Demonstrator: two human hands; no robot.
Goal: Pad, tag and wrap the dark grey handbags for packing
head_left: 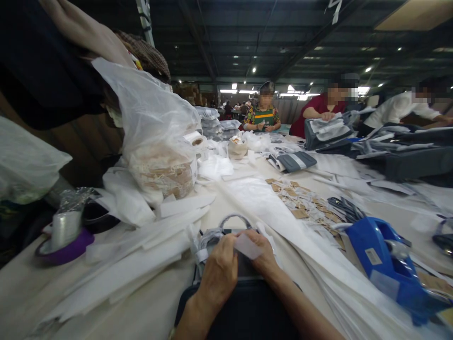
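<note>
A dark navy bag [247,309] lies in front of me, with a looped handle [236,218] at its far end. White wrapping [202,255] surrounds part of the handle area. Above the bag, my right hand [264,255] pinches a small translucent white strip [248,246]. My left hand [220,262] is closed at the strip's left end, its fingertips meeting that edge. The backs of both hands hide part of the bag and handle.
White sheets [163,245] spread left and along the table's middle. Brown tags [300,213] and a blue tape dispenser [380,264] lie right. A purple tape roll [65,248] and a plastic-covered bundle [163,170] stand left. Several people work beyond, beside grey stacked bags [406,158].
</note>
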